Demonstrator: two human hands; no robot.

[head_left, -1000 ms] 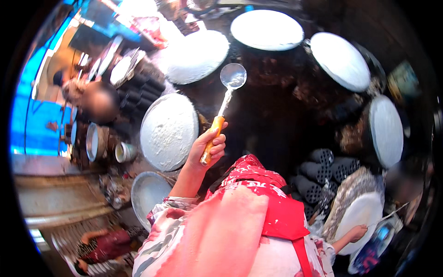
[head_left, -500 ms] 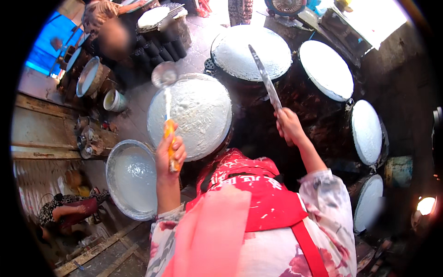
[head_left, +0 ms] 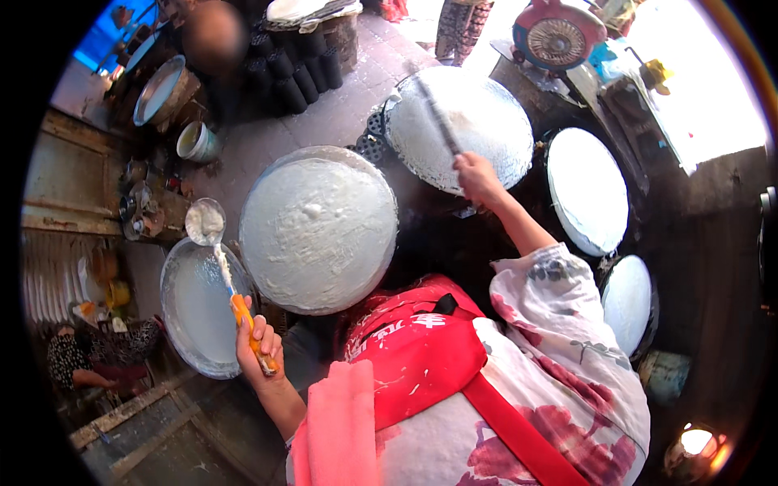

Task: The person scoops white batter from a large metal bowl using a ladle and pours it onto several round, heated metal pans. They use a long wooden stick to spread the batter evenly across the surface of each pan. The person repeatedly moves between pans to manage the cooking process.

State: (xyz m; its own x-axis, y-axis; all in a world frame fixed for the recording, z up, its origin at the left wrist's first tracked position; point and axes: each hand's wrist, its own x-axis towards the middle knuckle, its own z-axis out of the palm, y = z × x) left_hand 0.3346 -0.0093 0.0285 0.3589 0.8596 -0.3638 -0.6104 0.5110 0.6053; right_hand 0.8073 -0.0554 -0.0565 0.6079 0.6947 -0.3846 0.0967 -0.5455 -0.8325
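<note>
My left hand (head_left: 258,344) grips the orange handle of a batter-coated ladle (head_left: 204,220), held near a metal basin of white liquid (head_left: 193,308). A large round pan (head_left: 320,227) covered in lumpy white batter sits just right of the ladle. My right hand (head_left: 478,178) is closed on a long flat blade (head_left: 433,109) that reaches over another white-coated round pan (head_left: 494,121) farther forward. The blade is blurred, so I cannot tell whether it touches that surface.
More coated pans (head_left: 585,190) curve along my right. Black perforated briquettes (head_left: 288,89) stand stacked behind, near a bucket (head_left: 197,144). A fan (head_left: 551,36) and a standing person's legs (head_left: 455,28) are at the back. Another person (head_left: 77,360) is at lower left; a glowing stove (head_left: 695,445) at lower right.
My view has swung round toward the right. The ladle has moved down and left toward the basin. The blade, out in front, has shifted onto the farther pan.
</note>
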